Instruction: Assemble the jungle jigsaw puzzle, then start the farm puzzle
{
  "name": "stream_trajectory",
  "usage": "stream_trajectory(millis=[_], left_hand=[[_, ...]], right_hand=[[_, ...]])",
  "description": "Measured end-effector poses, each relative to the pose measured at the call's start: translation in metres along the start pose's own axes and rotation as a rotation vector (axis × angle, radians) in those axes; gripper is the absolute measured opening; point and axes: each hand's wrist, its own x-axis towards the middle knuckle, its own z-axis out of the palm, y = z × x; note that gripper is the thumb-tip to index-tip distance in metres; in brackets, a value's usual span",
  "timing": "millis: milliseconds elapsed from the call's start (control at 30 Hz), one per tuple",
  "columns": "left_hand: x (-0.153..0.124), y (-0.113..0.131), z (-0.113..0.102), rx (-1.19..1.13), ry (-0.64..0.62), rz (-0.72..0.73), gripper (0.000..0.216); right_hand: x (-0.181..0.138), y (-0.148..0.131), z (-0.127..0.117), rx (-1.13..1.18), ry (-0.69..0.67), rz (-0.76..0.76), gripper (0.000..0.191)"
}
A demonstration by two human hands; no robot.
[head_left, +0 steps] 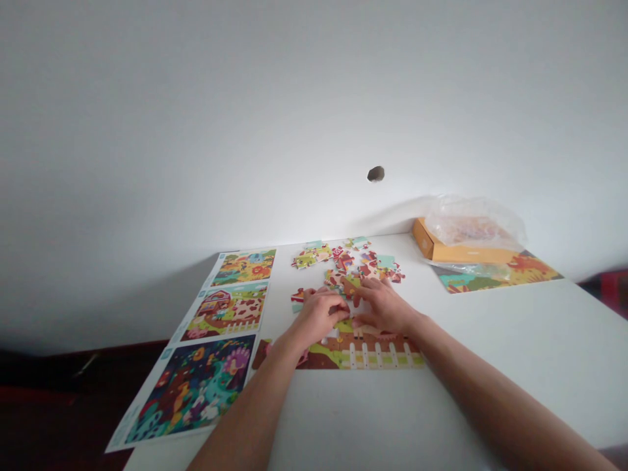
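A partly joined jigsaw (363, 353) with a white picket fence along its lower edge lies on the white table (515, 340). My left hand (318, 314) and my right hand (383, 306) rest side by side on its upper edge, fingers curled down and pressing on pieces there. I cannot make out whether either hand holds a loose piece. A scatter of loose coloured pieces (348, 260) lies just beyond the hands.
A long reference sheet (216, 340) with three printed pictures lies at the left, hanging over the table's edge. An orange box (456, 250) with a clear plastic bag (471, 222) on it stands at the back right, on another printed sheet (495, 275). A white wall is behind.
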Motion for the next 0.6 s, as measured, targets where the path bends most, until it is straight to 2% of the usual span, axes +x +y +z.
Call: stream_trajectory(millis=[200,300,467,600], left_hand=[[0.002,-0.004,0.000,-0.011,0.002,0.015,0.011],[0.002,-0.003,0.001,-0.001,-0.003,0.011,0.011],[0.001,0.000,-0.001,0.038,-0.022,-0.002,0.013],[-0.003,0.004,-0.008,0.069,-0.082,0.038,0.009]], right_hand=[[0.001,0.013,-0.007,-0.062,0.072,0.124,0.009],[-0.002,0.009,-0.011,0.014,0.080,0.078,0.007],[-0.004,0.003,-0.005,0.164,-0.056,-0.092,0.005],[-0.001,0.006,-0.002,0.190,-0.070,-0.039,0.012]])
